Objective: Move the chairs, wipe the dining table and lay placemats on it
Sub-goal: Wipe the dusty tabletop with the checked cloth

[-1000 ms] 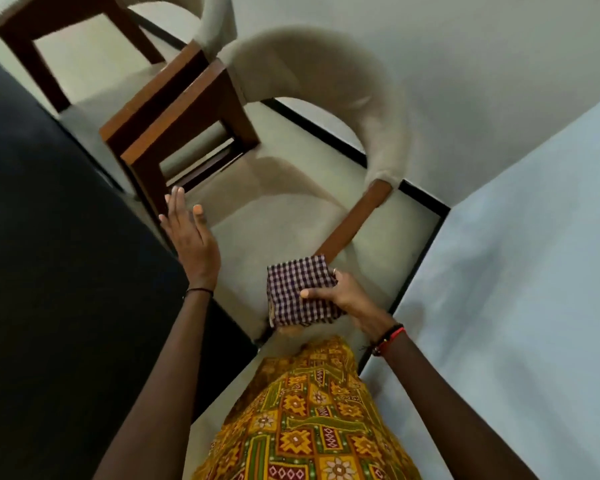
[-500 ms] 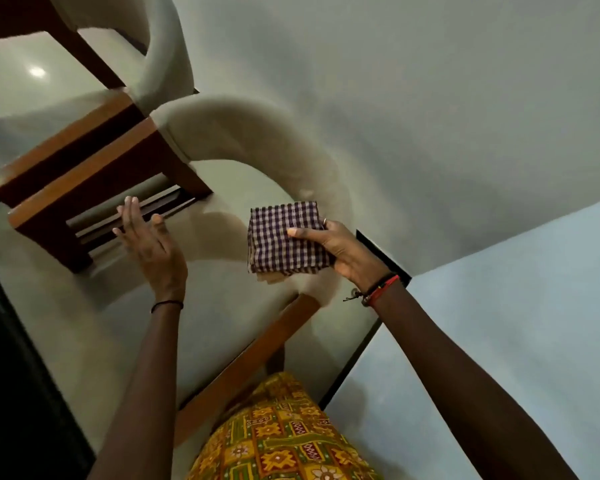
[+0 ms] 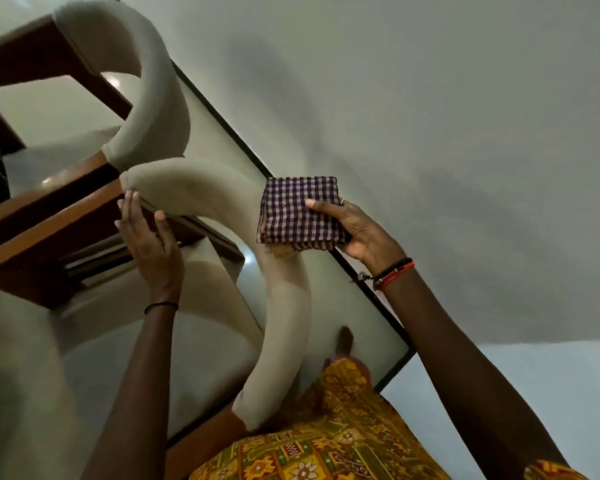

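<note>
A folded checked cloth [image 3: 300, 210] is held in the right hand [image 3: 355, 233], thumb across its face, just at the right end of the near chair's [image 3: 201, 195] curved padded backrest. The left hand [image 3: 149, 242] is laid open against the left end of that backrest, fingers [image 3: 129, 211] extended (no grip is closed). A second chair [image 3: 146, 88] stands just beyond the near chair, touching it.

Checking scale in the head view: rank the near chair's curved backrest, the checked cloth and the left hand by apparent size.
1. Curved backrest, largest by far.
2. Checked cloth and left hand: look alike in size, so unranked.
</note>
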